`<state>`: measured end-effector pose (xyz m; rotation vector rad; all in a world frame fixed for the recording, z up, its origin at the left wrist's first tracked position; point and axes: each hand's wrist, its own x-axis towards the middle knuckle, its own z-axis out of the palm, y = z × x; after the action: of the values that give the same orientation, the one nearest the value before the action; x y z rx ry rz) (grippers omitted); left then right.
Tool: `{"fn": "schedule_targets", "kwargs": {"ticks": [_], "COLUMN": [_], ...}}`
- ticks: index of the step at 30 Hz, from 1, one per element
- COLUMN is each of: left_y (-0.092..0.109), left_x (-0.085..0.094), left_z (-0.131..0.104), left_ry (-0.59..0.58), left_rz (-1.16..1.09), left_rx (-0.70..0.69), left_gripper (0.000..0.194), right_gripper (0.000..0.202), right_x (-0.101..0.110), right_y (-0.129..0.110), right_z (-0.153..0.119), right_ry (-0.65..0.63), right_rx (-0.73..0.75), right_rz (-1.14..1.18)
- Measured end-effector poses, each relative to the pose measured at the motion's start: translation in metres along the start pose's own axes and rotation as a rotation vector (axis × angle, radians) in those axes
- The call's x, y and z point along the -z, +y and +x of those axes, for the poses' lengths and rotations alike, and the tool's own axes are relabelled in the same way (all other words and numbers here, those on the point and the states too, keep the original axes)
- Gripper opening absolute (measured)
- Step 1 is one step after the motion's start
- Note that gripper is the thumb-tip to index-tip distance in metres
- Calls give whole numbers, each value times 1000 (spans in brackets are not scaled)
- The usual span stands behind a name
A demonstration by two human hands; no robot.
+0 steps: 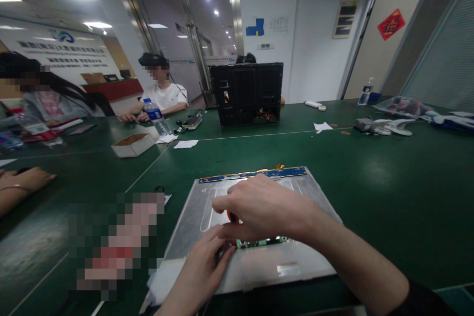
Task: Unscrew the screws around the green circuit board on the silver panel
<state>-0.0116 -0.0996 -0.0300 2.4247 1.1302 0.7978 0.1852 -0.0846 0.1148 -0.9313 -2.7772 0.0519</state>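
**Flat silver panel (194, 222) lying crosswise in front of us, two hands working at its middle**

We look down at a green table (381, 207), where the silver panel lies flat just before us. Its long axis runs from left to right, turned slightly so that the right end sits a little farther away. A narrow blue strip (292, 172) follows the far long edge, and the near long edge faces us.

A green circuit board (261, 244) shows beneath the hands, its visible edge running roughly parallel to the panel's length; most of it is covered.

The right hand (255, 207) reaches in from the right, fingers bent, pinching a small red-and-black object (232, 216) between forefinger and thumb. We cannot tell which way that object points, since so little of it shows.

The left hand (207, 259) is over the panel's near left part, thumb apart from the fingers, its tips near the board's left end. We cannot tell whether it grips anything.

Left of the panel lies a blurred pinkish item (124, 237). Farther back we find a black casing (250, 91) standing upright, a shallow box (134, 145), a bottle (157, 117) and a seated person in a white top (172, 95).
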Motion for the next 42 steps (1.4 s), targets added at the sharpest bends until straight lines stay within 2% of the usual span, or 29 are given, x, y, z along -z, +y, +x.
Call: {"fn": "schedule_targets", "kwargs": {"ticks": [3,5,10,14,20,26,32,37,42], "left_y": [0,2,4,3,3,5,4,3,3], "left_x": [0,2,4,3,1,5,4,1,2], "left_z": [-1,-1,3,3,1,2,3,1,1], "left_ry": [-24,-38,-33,-30,-3,-50,-15,-6,-30], "left_rz": [17,11,-23,-22,20,-24,-27,13,-11], "left_rx": [23,35,31,25,32,35,15,29,40], "left_gripper": [16,15,14,14,15,15,15,15,14], "right_gripper": [31,31,15,20,27,17,17,23,17], "right_x": [1,1,1,-1,0,1,-1,-1,1], "right_y": [-1,-2,-3,-1,0,-2,-1,0,-2], "right_z": [3,4,2,-1,1,0,-1,0,1], "right_ry": [-33,-33,-28,-16,-30,-37,-27,-9,-13], "right_rx": [-81,-110,-65,-18,-78,-86,-9,-33,-44], "right_rz": [-12,-34,-31,9,-1,-22,-2,0,-19]}}
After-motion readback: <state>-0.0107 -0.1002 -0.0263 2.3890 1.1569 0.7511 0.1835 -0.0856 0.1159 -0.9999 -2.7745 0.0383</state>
